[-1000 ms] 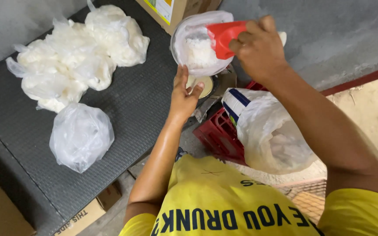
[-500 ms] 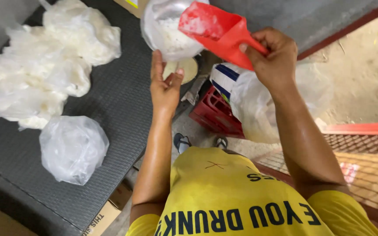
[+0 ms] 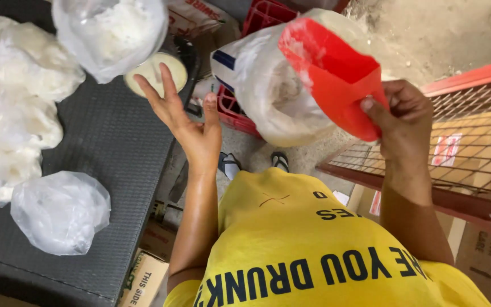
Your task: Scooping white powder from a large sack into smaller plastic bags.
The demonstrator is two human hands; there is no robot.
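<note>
Bagged goods, far left: a heap of filled clear plastic bags [image 3: 12,113] of white powder lies on a dark woven surface [image 3: 120,148], the bags touching one another along its left side. One tied bag [image 3: 61,211] lies apart from the heap, nearer the front edge of that surface.

Upper left: a further clear bag of white powder [image 3: 112,31] at the top of the view, its mouth out of frame, so what holds it cannot be told. Just beside and below it, a round pale disc [image 3: 157,74], partly covered by the bag.

Left hand [image 3: 191,128]: bare, palm up, fingers spread wide, gripping nothing. Its fingertips lie on or just short of the pale disc and close under the hanging bag; whether they touch either cannot be told.

Centre: a large open sack [image 3: 274,96] of white powder, clear plastic with a blue-striped patch on its left side, resting in a red plastic crate [image 3: 240,111]. Below it, a concrete floor and the person's two feet [image 3: 254,162]; below those, a yellow shirt [image 3: 313,250] with dark lettering.

Right of centre: a red plastic scoop [image 3: 331,77], mouth tilted up and to the left, dusted white inside, held in front of the sack's upper right.

Right hand [image 3: 402,119]: closed around the scoop's narrow end, thumb pressed on its near face, fingers curled behind.

Far right: a red metal frame with wire mesh [image 3: 473,142], cardboard boxes beneath it.
</note>
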